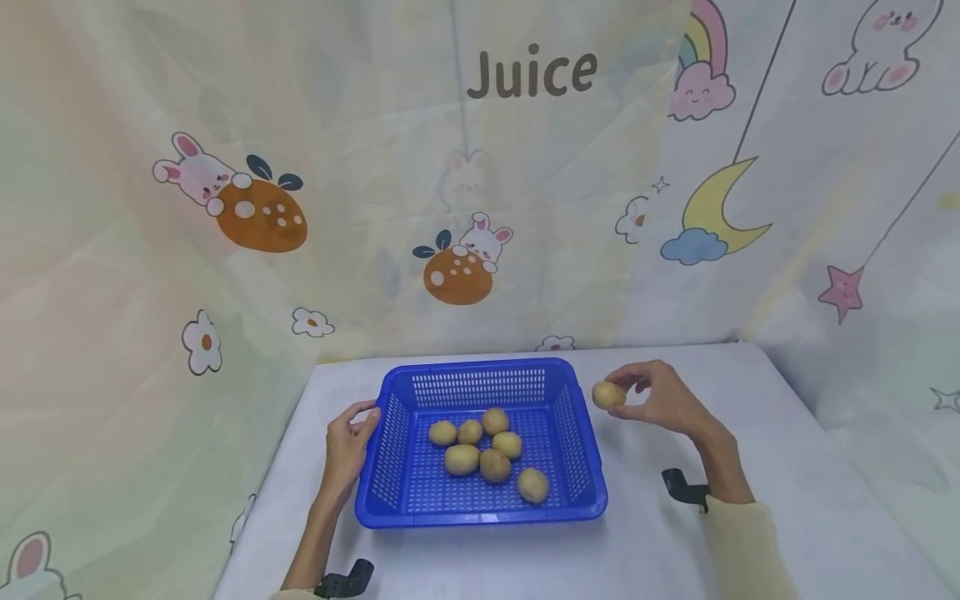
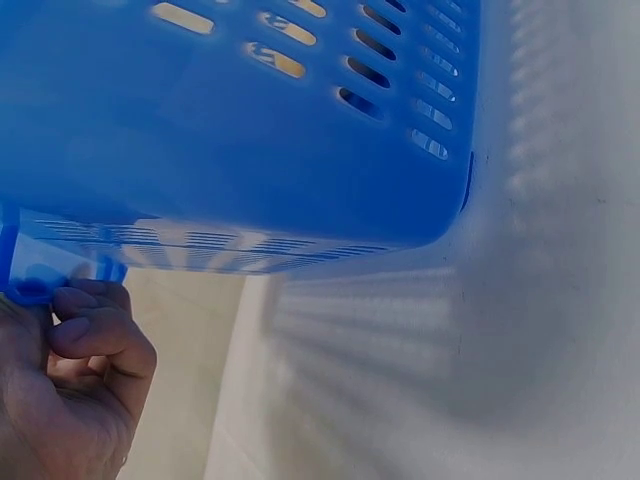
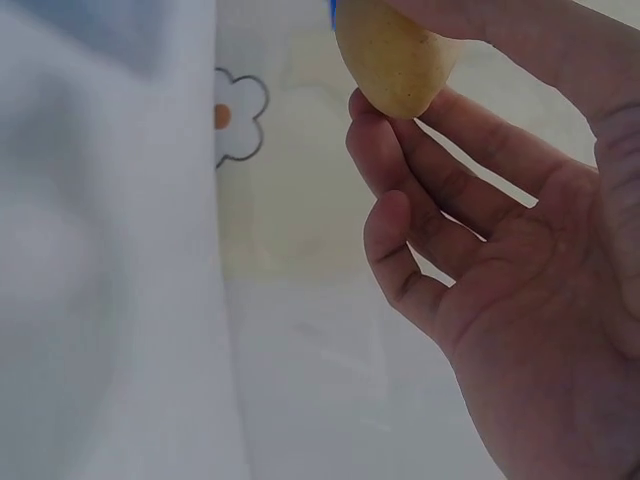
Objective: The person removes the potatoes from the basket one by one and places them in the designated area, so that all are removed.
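A blue plastic basket with slotted walls stands on the table, and several potatoes lie loose on its floor. At the basket's left rim, my left hand grips the edge with curled fingers; the left wrist view shows that hand below the basket's slotted wall. Just past the right rim, my right hand pinches a single potato between thumb and fingers, held above the table. Close up in the right wrist view, this potato is yellowish and smooth, partly covered by the thumb.
The white-covered table extends around the basket. Behind it hangs a printed cloth backdrop with cartoon rabbits and the word Juice, and cloth also closes in the left and right sides.
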The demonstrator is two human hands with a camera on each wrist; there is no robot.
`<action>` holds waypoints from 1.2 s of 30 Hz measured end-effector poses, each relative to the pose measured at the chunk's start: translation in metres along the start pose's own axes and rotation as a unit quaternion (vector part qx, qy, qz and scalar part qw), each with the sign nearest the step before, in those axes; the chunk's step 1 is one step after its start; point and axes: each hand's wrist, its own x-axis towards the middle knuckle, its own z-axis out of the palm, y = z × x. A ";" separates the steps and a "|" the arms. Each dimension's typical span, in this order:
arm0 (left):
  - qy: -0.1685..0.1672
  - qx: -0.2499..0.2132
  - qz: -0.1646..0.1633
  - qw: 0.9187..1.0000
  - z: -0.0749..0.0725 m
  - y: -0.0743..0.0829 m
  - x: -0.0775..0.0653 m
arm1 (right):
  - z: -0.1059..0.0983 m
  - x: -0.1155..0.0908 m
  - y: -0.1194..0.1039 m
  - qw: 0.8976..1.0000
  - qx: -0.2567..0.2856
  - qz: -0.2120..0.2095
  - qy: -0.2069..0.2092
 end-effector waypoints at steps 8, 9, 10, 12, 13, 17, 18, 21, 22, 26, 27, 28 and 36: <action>0.007 0.002 0.003 1.000 0.001 0.003 -0.002 | 0.010 -0.003 0.022 1.000 0.019 0.017 0.004; 0.008 0.004 0.004 1.000 0.001 0.004 -0.003 | 0.011 -0.004 0.026 1.000 0.021 0.019 0.005; 0.009 0.006 0.002 1.000 0.001 0.004 -0.003 | 0.012 -0.005 0.029 0.999 0.023 0.021 0.006; 0.011 0.008 0.000 1.000 0.002 0.005 -0.004 | 0.014 -0.006 0.034 0.999 0.030 0.024 0.004; 0.012 0.010 -0.001 1.000 0.002 0.004 -0.003 | 0.015 -0.006 0.036 0.999 0.034 0.027 0.004; 0.013 0.010 0.003 1.000 0.002 0.004 -0.003 | 0.017 -0.007 0.044 0.998 0.044 0.039 0.001; 0.014 0.008 0.004 1.000 0.002 0.004 -0.003 | 0.018 -0.007 0.045 0.998 0.045 0.042 0.001; 0.014 0.008 0.007 1.000 0.001 0.003 -0.003 | 0.019 -0.006 0.048 0.998 0.048 0.047 0.001; 0.014 0.007 0.008 1.000 0.002 0.002 -0.003 | 0.019 -0.006 0.050 0.998 0.049 0.049 0.001; 0.012 0.009 0.011 1.000 0.003 -0.001 -0.001 | 0.022 -0.005 0.055 0.997 0.055 0.056 0.002; 0.012 0.011 0.011 1.000 0.003 -0.002 -0.001 | 0.022 -0.004 0.056 0.997 0.058 0.056 0.002; 0.012 0.010 0.011 1.000 0.003 -0.003 0.000 | 0.023 -0.003 0.057 0.997 0.060 0.056 0.001; 0.010 0.021 0.002 1.000 0.001 -0.001 -0.001 | 0.028 0.009 0.066 0.997 0.057 0.051 -0.007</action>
